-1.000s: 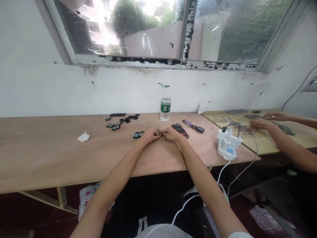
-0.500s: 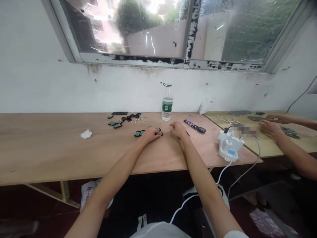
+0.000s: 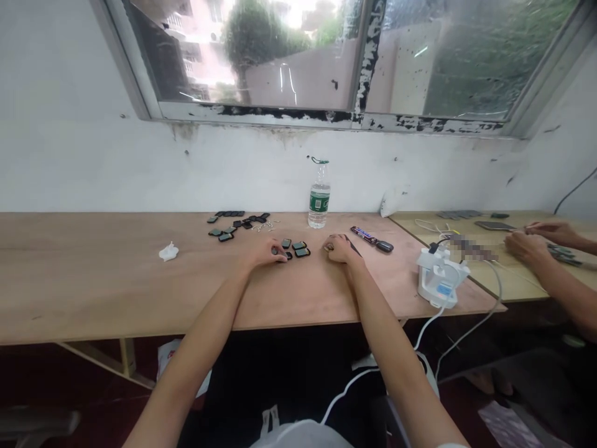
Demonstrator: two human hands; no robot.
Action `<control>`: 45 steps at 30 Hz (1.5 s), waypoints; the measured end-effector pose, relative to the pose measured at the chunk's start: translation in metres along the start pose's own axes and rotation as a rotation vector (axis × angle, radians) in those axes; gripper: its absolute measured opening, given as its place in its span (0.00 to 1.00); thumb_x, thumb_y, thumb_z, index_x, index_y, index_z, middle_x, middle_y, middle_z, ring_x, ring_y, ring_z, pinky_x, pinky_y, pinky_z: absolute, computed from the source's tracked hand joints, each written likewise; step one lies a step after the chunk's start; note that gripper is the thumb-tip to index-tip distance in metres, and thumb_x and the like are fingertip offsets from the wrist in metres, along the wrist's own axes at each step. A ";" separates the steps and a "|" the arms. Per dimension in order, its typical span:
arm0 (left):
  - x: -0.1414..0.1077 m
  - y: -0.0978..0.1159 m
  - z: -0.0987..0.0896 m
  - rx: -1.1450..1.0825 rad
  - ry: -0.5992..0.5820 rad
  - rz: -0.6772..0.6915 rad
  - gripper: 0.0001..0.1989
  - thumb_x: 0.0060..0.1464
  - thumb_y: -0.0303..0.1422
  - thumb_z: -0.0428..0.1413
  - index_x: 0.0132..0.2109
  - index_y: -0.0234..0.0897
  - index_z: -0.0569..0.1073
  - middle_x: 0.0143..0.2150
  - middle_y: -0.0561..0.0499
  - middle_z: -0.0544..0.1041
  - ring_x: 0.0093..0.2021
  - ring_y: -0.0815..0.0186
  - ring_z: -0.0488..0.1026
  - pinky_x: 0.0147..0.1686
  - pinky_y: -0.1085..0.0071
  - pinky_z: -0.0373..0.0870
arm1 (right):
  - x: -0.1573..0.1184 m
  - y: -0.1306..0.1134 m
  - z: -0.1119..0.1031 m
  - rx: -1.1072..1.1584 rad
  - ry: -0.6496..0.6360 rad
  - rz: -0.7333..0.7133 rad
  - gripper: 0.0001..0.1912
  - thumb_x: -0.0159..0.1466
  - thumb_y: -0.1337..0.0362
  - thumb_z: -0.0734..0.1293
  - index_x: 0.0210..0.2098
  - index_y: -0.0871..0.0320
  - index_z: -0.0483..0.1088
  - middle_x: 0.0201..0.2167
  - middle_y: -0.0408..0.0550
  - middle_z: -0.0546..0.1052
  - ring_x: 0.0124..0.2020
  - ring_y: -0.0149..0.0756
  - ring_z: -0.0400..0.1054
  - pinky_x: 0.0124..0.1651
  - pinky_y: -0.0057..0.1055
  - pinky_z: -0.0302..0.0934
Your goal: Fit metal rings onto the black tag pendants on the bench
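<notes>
My left hand [image 3: 263,253] rests on the plywood table [image 3: 116,286], its fingertips at a small dark rectangular tile [image 3: 282,255]. Just beyond it lie several similar black-rimmed tiles [image 3: 301,247]. My right hand [image 3: 339,249] sits curled a little to the right, with a tiny item at its fingertips, too small to name. A corner of a black box [image 3: 354,249] shows past that hand, the rest hidden beneath it. A larger cluster of dark tiles [image 3: 237,224] lies farther back.
A water bottle [image 3: 319,200], a Snickers bar [image 3: 364,235] and a key fob [image 3: 385,246] stand along the back. A tissue [image 3: 168,252] lies left. A white plastic device [image 3: 441,277] trails cables off the edge. A co-worker's hands [image 3: 529,247] work at a paler table right.
My hands have moved apart, uncovering small dark tiles between them. My left hand now rests on the table. The black box is mostly hidden under my right hand.
</notes>
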State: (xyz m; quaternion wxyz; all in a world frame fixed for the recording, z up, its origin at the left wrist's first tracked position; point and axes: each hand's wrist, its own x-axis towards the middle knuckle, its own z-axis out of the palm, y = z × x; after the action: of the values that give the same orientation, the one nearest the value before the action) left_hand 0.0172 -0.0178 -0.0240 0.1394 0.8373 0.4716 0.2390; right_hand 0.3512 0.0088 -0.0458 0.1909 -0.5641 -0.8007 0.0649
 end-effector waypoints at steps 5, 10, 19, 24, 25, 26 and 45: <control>-0.005 -0.001 0.004 -0.037 -0.013 -0.045 0.17 0.45 0.47 0.76 0.38 0.41 0.89 0.43 0.46 0.87 0.44 0.54 0.81 0.44 0.65 0.75 | -0.007 -0.016 -0.004 0.049 0.002 -0.067 0.21 0.56 0.75 0.70 0.46 0.54 0.85 0.60 0.56 0.80 0.66 0.57 0.68 0.66 0.45 0.64; -0.003 0.004 0.007 -0.024 -0.017 -0.040 0.15 0.46 0.46 0.76 0.37 0.42 0.89 0.41 0.47 0.88 0.44 0.54 0.81 0.46 0.64 0.75 | -0.007 -0.028 0.000 0.226 -0.054 -0.140 0.19 0.58 0.78 0.70 0.47 0.57 0.83 0.46 0.53 0.86 0.51 0.46 0.78 0.57 0.36 0.70; -0.002 0.004 0.014 -0.019 -0.036 -0.045 0.12 0.47 0.43 0.73 0.35 0.41 0.88 0.34 0.48 0.85 0.36 0.58 0.79 0.36 0.68 0.71 | 0.000 -0.032 0.012 0.421 -0.065 -0.231 0.11 0.61 0.76 0.70 0.37 0.59 0.83 0.36 0.50 0.87 0.38 0.39 0.79 0.44 0.28 0.71; -0.004 0.007 0.015 -0.034 -0.023 -0.033 0.11 0.48 0.41 0.71 0.35 0.39 0.88 0.34 0.48 0.85 0.35 0.59 0.79 0.36 0.68 0.71 | -0.005 -0.036 0.008 0.400 -0.080 -0.264 0.08 0.64 0.71 0.71 0.41 0.60 0.84 0.35 0.49 0.85 0.35 0.37 0.76 0.40 0.28 0.68; -0.004 0.009 0.014 -0.029 -0.009 -0.027 0.10 0.48 0.40 0.70 0.35 0.39 0.88 0.34 0.48 0.85 0.36 0.59 0.79 0.37 0.68 0.72 | -0.005 -0.038 0.008 0.400 -0.091 -0.284 0.07 0.64 0.70 0.72 0.40 0.60 0.84 0.34 0.48 0.85 0.34 0.37 0.75 0.39 0.28 0.67; -0.004 0.010 0.013 -0.026 0.007 -0.022 0.10 0.48 0.40 0.70 0.35 0.38 0.87 0.35 0.48 0.85 0.36 0.59 0.79 0.37 0.67 0.72 | -0.006 -0.041 0.008 0.401 -0.097 -0.305 0.06 0.65 0.69 0.72 0.39 0.60 0.84 0.33 0.48 0.84 0.33 0.37 0.74 0.39 0.29 0.66; -0.008 -0.007 -0.006 -0.087 0.277 -0.143 0.09 0.48 0.37 0.70 0.34 0.37 0.85 0.35 0.47 0.87 0.35 0.57 0.82 0.37 0.66 0.76 | -0.018 -0.104 0.030 0.198 -0.068 -0.622 0.07 0.73 0.67 0.71 0.49 0.57 0.82 0.52 0.56 0.80 0.55 0.48 0.73 0.60 0.43 0.68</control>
State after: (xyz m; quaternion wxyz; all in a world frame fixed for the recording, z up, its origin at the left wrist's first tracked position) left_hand 0.0056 -0.0208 -0.0245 0.1258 0.7537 0.5340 0.3619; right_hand 0.2539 -0.0414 -0.0449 0.2285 -0.2690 -0.9303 0.0999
